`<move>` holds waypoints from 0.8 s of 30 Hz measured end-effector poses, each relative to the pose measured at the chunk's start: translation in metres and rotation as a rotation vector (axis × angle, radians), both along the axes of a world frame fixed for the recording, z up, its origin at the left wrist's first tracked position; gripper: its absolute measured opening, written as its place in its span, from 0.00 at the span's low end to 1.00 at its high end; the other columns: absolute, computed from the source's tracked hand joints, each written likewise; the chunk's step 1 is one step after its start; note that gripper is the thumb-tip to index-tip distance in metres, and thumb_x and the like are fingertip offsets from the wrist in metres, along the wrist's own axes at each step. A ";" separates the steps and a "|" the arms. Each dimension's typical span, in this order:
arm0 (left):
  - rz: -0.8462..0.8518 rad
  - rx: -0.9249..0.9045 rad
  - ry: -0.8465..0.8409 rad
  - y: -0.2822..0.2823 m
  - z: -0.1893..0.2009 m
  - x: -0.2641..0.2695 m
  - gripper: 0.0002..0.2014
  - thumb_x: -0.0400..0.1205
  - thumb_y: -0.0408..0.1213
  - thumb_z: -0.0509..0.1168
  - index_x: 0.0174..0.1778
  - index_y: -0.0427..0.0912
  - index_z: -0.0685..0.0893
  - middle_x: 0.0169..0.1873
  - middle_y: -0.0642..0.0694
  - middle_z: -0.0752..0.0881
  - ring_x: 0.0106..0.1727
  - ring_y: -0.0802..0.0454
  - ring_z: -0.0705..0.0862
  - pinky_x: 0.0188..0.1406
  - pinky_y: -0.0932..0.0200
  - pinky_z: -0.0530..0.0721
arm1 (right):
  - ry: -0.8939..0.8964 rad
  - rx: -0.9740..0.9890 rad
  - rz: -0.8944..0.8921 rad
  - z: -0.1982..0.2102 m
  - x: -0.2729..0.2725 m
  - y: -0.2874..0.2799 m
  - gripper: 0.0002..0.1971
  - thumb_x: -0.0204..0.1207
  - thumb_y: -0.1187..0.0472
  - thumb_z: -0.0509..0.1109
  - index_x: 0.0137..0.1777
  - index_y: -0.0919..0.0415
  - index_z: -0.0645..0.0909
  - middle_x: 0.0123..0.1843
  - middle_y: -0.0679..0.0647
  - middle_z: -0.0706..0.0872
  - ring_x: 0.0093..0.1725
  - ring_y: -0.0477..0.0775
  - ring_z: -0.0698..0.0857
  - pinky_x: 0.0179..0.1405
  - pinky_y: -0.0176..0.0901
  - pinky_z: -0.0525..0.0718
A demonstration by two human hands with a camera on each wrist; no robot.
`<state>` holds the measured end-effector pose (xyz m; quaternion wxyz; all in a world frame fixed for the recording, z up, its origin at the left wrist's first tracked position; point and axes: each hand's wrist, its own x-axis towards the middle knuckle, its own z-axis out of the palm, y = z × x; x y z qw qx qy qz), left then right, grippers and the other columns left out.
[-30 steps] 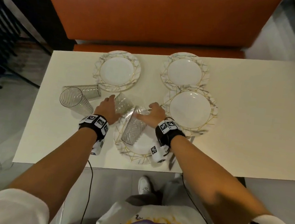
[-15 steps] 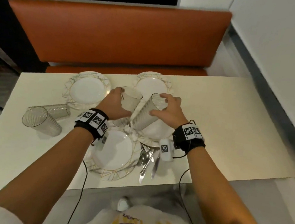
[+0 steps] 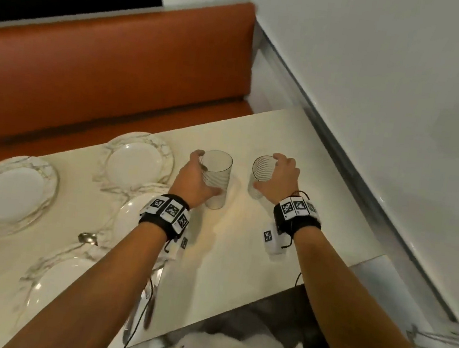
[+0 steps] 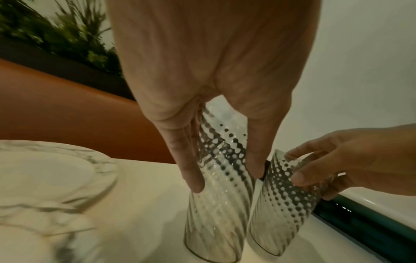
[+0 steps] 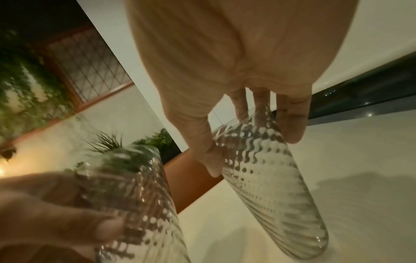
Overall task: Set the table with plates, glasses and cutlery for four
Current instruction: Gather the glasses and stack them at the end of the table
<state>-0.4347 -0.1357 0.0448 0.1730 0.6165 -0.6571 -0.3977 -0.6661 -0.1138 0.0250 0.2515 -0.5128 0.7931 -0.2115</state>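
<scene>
Cream table (image 3: 318, 212), orange bench (image 3: 105, 74) at 12, white wall at 2. Going near to far.

Near, at 7: cutlery (image 3: 147, 304) lies under my left forearm, beside the nearest plate (image 3: 61, 283). Spoon (image 3: 88, 238) at 9. Sleeve or wrist cable could drag these on the way back; judgement only.

Mid: my left hand (image 3: 193, 179) is clamped around the left glass (image 3: 217, 179), thumb on the near side, fingers (image 4: 191, 169) on the far side. My right hand (image 3: 280, 181) pinches the right glass (image 3: 259, 177) near its rim, thumb and fingers (image 5: 290, 124) curled on it. Both glasses upright or nearly so, bases at the table or just above; cannot tell if touching. Wrist views show them close side by side.

Risks: glasses clink if I close the gap; ribbed glass could slip in a rim pinch; a tilted set-down could tip one. Right glass is toward the table's right edge at 3, so a push could send it off.

Far, at 10–11: two plates (image 3: 135, 160), third plate (image 3: 11, 194) at 9, one more partly under my left wrist. Plates bunched left, nowhere near four places; glasses not yet by any plate.
</scene>
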 end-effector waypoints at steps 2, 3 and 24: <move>-0.009 -0.003 -0.016 -0.013 -0.006 -0.037 0.53 0.68 0.36 0.87 0.84 0.43 0.61 0.70 0.38 0.82 0.68 0.40 0.83 0.60 0.57 0.76 | 0.010 0.017 -0.004 -0.009 -0.033 -0.014 0.47 0.63 0.52 0.85 0.80 0.57 0.66 0.74 0.62 0.70 0.72 0.67 0.69 0.68 0.58 0.78; -0.008 -0.003 -0.017 -0.018 -0.010 -0.053 0.52 0.69 0.36 0.87 0.84 0.43 0.61 0.70 0.38 0.82 0.68 0.40 0.83 0.60 0.56 0.75 | 0.009 0.020 -0.002 -0.013 -0.047 -0.021 0.47 0.63 0.52 0.85 0.80 0.57 0.66 0.74 0.61 0.69 0.72 0.66 0.69 0.69 0.58 0.78; 0.032 -0.058 -0.029 -0.125 -0.056 -0.229 0.50 0.70 0.35 0.85 0.83 0.49 0.62 0.73 0.37 0.81 0.68 0.38 0.85 0.64 0.41 0.88 | -0.001 0.015 0.099 -0.018 -0.185 -0.150 0.48 0.63 0.52 0.84 0.81 0.53 0.64 0.74 0.58 0.74 0.72 0.66 0.72 0.74 0.63 0.73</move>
